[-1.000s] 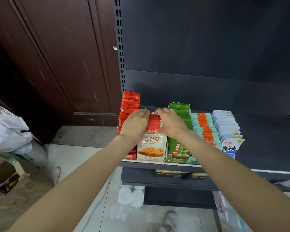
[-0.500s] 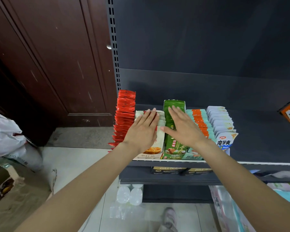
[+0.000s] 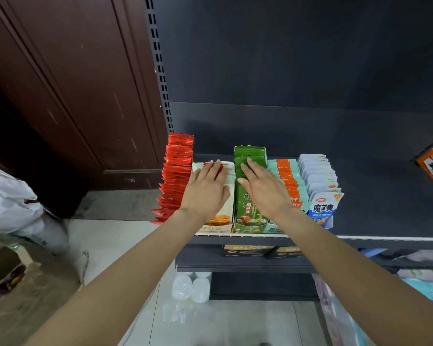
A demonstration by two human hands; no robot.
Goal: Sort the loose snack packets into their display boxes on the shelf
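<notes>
Both hands are flat with fingers straight, not pinching anything. The left hand (image 3: 206, 193) presses on the white display box (image 3: 226, 216) of packets; the right hand (image 3: 265, 192) lies over the green display box (image 3: 250, 213). Red packets (image 3: 176, 176) stand just left of the left hand, all on the shelf (image 3: 385, 203).

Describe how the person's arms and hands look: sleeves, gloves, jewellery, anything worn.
Both arms are bare from the bottom of the frame to the wrists; no sleeve shows. The left hand and right hand wear no gloves, and no ring, watch or bracelet is visible. Fingernails look short and unpainted, as far as can be told.
</notes>
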